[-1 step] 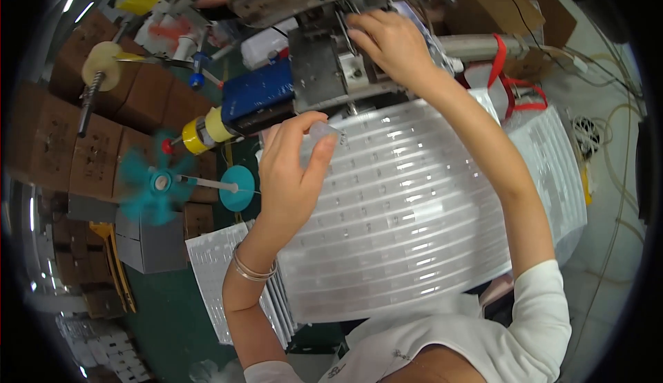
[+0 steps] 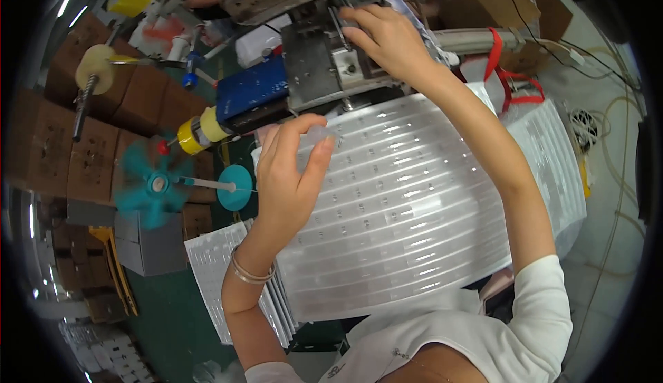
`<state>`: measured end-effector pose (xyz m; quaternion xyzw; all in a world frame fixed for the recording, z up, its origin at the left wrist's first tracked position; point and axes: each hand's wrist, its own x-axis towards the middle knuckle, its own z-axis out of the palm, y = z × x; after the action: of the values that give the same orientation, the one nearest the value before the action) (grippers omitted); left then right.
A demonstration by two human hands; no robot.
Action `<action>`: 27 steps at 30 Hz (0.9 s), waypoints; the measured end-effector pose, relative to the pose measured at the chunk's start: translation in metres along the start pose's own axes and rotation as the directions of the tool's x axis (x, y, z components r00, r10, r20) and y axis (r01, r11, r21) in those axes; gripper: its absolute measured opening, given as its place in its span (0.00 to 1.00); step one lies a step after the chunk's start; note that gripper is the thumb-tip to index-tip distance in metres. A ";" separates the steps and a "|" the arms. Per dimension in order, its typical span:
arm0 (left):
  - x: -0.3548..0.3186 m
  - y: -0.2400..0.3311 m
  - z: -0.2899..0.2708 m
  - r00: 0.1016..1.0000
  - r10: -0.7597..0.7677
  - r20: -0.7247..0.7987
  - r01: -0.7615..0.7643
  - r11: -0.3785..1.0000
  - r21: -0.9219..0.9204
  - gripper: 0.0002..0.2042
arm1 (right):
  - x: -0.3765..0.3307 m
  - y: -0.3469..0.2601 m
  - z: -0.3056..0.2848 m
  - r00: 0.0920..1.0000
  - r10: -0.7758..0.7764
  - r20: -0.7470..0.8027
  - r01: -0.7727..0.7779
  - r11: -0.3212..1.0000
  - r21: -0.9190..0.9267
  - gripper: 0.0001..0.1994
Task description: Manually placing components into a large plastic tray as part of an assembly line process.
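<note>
My left hand [image 2: 282, 176] is raised over the upper left part of a white ridged tray [image 2: 407, 245]. Between its thumb and forefinger it pinches a small translucent plastic piece [image 2: 315, 136]. Farther away, my right hand [image 2: 395, 43] reaches into a metal machine, its fingers curled at the slotted metal fixture [image 2: 345, 27]. What those fingertips grip is hidden or too small to make out. A flat dark metal plate [image 2: 311, 69] lies just left of the right hand. Rows of small clear pieces sit along the tray's ridges.
Left of the machine are a blue block [image 2: 252, 91], a yellow tape roll [image 2: 188, 138] and a turning teal fan [image 2: 157, 184]. Brown cartons [image 2: 100, 151] are stacked at far left. More ridged trays [image 2: 207, 262] lie below my left forearm. Red straps [image 2: 496, 55] hang at right.
The whole view has shifted slightly, so the machine appears a little higher and farther left. Both hands keep nearly the same pose; the left still pinches the plastic piece.
</note>
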<state>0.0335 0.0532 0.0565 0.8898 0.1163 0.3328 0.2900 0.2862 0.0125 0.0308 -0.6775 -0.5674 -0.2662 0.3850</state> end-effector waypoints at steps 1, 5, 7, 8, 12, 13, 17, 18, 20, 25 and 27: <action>-0.006 0.004 -0.002 0.999 0.014 0.038 -0.015 0.999 0.029 0.12 | -0.006 -0.003 -0.001 1.000 0.018 0.011 -0.018 1.000 -0.009 0.13; -0.030 0.016 0.021 0.963 0.194 0.185 -0.203 0.979 0.031 0.14 | -0.045 -0.002 -0.047 0.996 0.074 -0.059 -0.065 0.989 0.135 0.13; -0.044 0.029 0.037 0.896 0.244 0.370 -0.256 0.967 -0.019 0.13 | -0.067 -0.015 -0.088 0.972 0.094 0.215 -0.146 0.961 0.237 0.12; -0.048 0.033 0.043 0.895 0.242 0.375 -0.255 0.967 -0.016 0.13 | -0.078 -0.023 -0.101 0.930 0.073 0.359 -0.174 0.950 0.258 0.12; -0.071 0.036 0.062 0.766 0.306 0.565 -0.458 0.876 0.147 0.15 | -0.125 -0.066 -0.137 0.667 -0.131 0.733 -0.040 0.977 0.210 0.14; -0.075 0.031 0.071 0.724 0.300 0.621 -0.508 0.841 0.185 0.17 | -0.142 -0.067 -0.141 0.610 -0.130 0.782 -0.010 0.985 0.171 0.14; -0.083 0.030 0.075 0.690 0.226 0.688 -0.541 0.792 0.283 0.20 | -0.167 -0.063 -0.144 0.502 -0.189 0.844 0.171 0.978 0.117 0.14; -0.084 0.032 0.069 0.704 0.177 0.688 -0.474 0.839 0.269 0.20 | -0.162 -0.065 -0.148 0.509 -0.202 0.837 0.189 0.975 0.120 0.14; -0.084 0.038 0.060 0.723 0.119 0.681 -0.402 0.874 0.274 0.20 | -0.149 -0.069 -0.157 0.585 -0.161 0.795 -0.009 0.979 0.205 0.12; -0.075 0.050 0.038 0.814 0.043 0.580 -0.140 0.982 0.123 0.15 | -0.165 -0.071 -0.152 0.583 -0.254 0.772 0.201 0.965 0.166 0.12; -0.068 0.056 0.030 0.824 0.021 0.566 -0.092 0.991 0.098 0.14 | -0.176 -0.067 -0.147 0.507 -0.228 0.831 0.262 0.960 0.103 0.14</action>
<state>0.0029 -0.0323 0.0351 0.9672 0.0191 0.0563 0.2469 0.1944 -0.2036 -0.0126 -0.6415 -0.7665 0.0269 0.0147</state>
